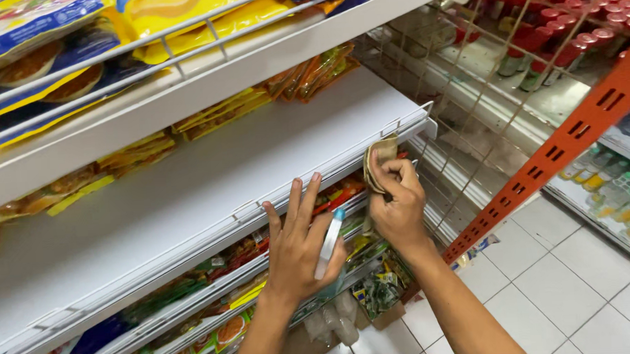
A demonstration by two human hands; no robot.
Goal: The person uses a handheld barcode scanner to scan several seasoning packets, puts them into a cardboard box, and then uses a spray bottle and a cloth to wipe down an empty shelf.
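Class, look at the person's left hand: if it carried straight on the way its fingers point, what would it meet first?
The left hand, holding a spray bottle, points up over the shelf's front rail. Beyond lies the bare white shelf board, likely met first; depth is hard to judge.

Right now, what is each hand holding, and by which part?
The right hand pinches a folded brownish cloth by its lower end, at the shelf edge. The left hand holds a clear spray bottle, thumb across its body, fingertips on the shelf edge.

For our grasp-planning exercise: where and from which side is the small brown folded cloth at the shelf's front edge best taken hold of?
Probably by the small brown folded cloth's free upper fold, coming from above: the right hand already covers its lower part, while the top stands clear above the white shelf rail.
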